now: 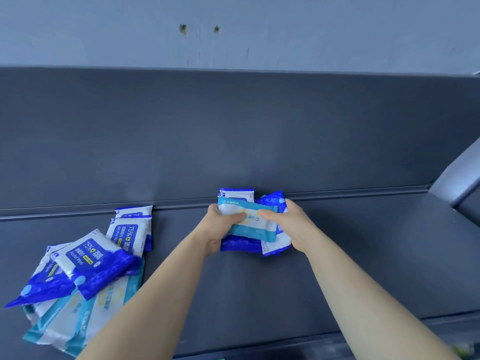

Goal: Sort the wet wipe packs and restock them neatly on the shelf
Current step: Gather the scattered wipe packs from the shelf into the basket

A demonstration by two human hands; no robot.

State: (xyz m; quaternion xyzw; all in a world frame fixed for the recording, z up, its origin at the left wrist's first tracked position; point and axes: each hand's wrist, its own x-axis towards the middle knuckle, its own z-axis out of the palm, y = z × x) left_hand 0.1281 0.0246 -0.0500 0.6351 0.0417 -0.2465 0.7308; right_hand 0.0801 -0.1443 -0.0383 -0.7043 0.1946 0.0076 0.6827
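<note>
Nearest us, our two forearms (161, 294) reach up from the bottom edge onto the dark shelf (363, 255). At their ends the hands meet on a small stack (241, 244) of packs that sits at the back of the shelf, close to the back panel (233, 126). The left hand (220, 226) grips the stack's left end, thumb laid across the pale pack (255, 227) on top. The right hand (292, 224) grips the right end, its thumb on that same pack. Dark blue packs show under and behind the pale one. Well to the left lies a loose pile: blue packs (98, 258) overlapping at odd angles, on top of teal packs (78, 315) nearer the front edge. Above the panel we see a grey wall (337, 29) with two small holes (184, 29).
</note>
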